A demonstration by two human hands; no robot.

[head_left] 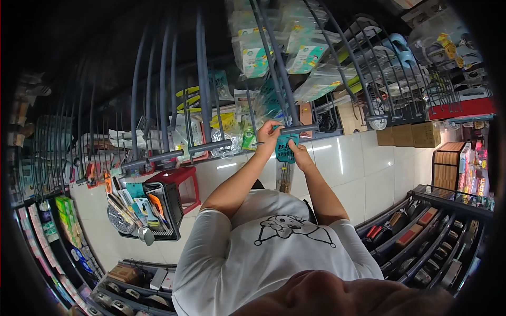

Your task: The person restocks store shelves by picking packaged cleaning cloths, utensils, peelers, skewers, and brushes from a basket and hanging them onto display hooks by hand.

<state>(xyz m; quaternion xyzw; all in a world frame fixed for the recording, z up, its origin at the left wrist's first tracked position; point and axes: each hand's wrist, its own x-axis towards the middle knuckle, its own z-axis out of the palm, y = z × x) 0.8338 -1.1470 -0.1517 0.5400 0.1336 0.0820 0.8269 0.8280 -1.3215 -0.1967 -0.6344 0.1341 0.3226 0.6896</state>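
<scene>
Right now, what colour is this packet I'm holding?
The packet is teal with dark print, best in the head view.

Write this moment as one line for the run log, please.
left hand: at rack bar, near teal card | right hand: gripping teal card | basket: beside red stool, holding assorted goods

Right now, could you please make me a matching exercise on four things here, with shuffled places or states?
1. small teal printed packet
2. red plastic stool
3. dark plastic basket
4. white short-sleeved T-shirt

A. filled with assorted goods
B. bears a black line drawing
C. at the left hand and right hand
D. beside the basket

Pairs: 1-C, 2-D, 3-A, 4-B
</scene>
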